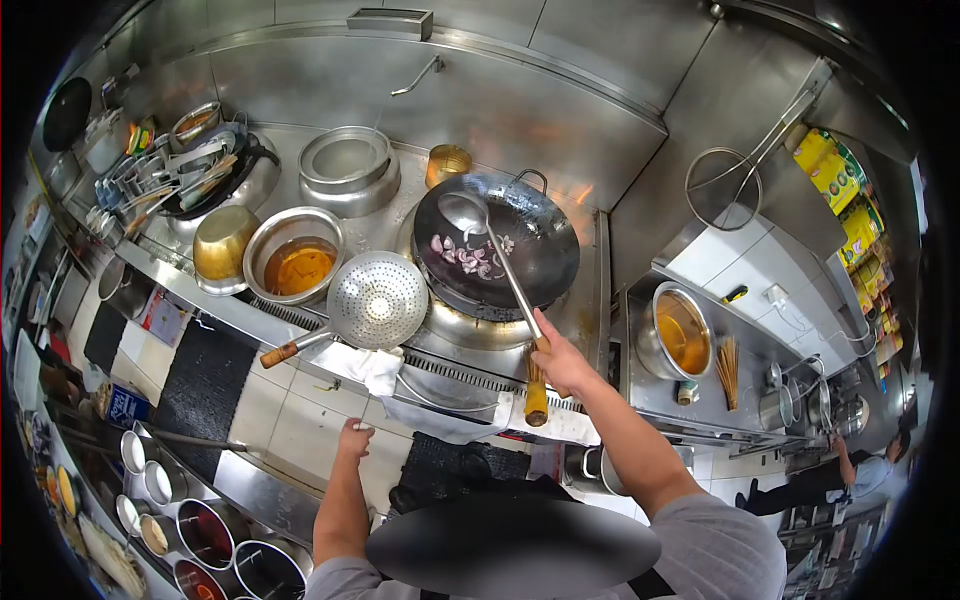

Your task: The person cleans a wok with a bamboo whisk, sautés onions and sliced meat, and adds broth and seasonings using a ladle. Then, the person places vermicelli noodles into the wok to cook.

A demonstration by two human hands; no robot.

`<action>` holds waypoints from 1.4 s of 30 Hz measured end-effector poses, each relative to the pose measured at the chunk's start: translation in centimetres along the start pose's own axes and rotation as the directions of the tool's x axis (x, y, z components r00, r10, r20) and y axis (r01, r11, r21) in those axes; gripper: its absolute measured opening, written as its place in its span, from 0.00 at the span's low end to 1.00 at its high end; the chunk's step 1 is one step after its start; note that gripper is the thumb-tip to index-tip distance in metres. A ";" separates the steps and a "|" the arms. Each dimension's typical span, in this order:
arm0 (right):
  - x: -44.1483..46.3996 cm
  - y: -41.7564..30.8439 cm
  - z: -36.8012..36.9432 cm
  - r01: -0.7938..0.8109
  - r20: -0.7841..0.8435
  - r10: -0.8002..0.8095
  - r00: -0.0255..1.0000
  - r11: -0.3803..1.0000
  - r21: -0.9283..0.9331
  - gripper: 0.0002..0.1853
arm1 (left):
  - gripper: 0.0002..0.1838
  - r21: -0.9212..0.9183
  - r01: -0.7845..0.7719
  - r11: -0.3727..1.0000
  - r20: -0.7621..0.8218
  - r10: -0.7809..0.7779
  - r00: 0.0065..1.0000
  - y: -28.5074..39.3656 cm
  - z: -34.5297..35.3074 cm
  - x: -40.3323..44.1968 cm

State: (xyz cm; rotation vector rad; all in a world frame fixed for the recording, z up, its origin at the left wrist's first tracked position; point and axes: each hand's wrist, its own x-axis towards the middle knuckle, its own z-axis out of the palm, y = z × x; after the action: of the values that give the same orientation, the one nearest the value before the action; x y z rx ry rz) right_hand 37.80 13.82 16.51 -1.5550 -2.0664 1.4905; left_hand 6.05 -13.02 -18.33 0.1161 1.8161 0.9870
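Observation:
My right hand (562, 362) is closed round the handle of a long steel ladle (515, 280). The ladle's bowl is inside a black wok (545, 245) on the burner, just above purple-white pieces that look like cut onion (465, 258). My left hand (354, 440) hangs low in front of the stove, fingers curled, with nothing visible in it. Between that hand and the stove's edge lies a white cloth (372, 370). A perforated strainer (378, 300) with a wooden handle rests left of the wok, beside a steel bowl of amber liquid (300, 268).
A brass-coloured pot (224, 245) and stacked steel pots (348, 180) stand left on the stove. Flames show behind the wok. A bamboo brush (536, 400) sits at the front edge. On the right counter is another bowl (680, 330). A co-worker (865, 472) stands far right.

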 end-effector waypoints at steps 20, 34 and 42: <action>-4.7 6.3 -5.2 0.083 -0.044 -0.107 0.993 0.924 -0.374 0.45 | 0.30 0.585 0.084 0.806 0.195 -0.241 0.951 -14.9 1.6 -6.5; -2.0 6.7 -5.4 -0.045 -0.104 -0.044 0.994 0.683 -0.729 0.48 | 0.21 0.376 0.075 0.924 0.131 -0.133 0.982 -15.4 0.6 -13.4; 1.5 4.5 -2.7 -0.047 -0.040 0.037 0.999 0.955 -0.291 0.45 | 0.25 -0.124 -0.373 0.919 0.075 0.384 0.920 -9.0 0.2 -16.7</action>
State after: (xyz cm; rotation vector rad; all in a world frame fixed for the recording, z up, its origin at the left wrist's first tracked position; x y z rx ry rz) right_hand 41.69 16.53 13.75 -1.7195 -2.3333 1.2020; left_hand 17.28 -27.00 -12.13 0.4574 1.6786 1.3242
